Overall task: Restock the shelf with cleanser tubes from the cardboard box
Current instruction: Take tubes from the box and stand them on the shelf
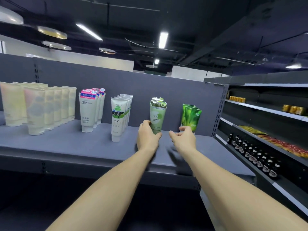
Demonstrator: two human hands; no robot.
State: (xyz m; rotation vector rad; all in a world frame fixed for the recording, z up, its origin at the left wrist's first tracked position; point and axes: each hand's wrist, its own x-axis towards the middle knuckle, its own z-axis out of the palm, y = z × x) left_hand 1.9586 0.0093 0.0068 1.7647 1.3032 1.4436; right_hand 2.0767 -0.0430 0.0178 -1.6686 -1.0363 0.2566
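- Head view, near to far: we reach both forearms up from the bottom of the frame over the front lip of the grey shelf [70, 144].
- Our left hand [146, 135], centre frame, has its grip curled round the base of the front pale-green cleanser tube [157, 115], which stands upright on its cap.
- Our right hand [184, 139], just right of it, holds nothing; fingers loosely curled, close to the dark-green tubes [191, 116].
- We judge the step as seating this tube in its row; next calls for letting go without tipping it.
- Bare shelf lies toward us; the back panel closes the far side.
- We see no cardboard box in frame.
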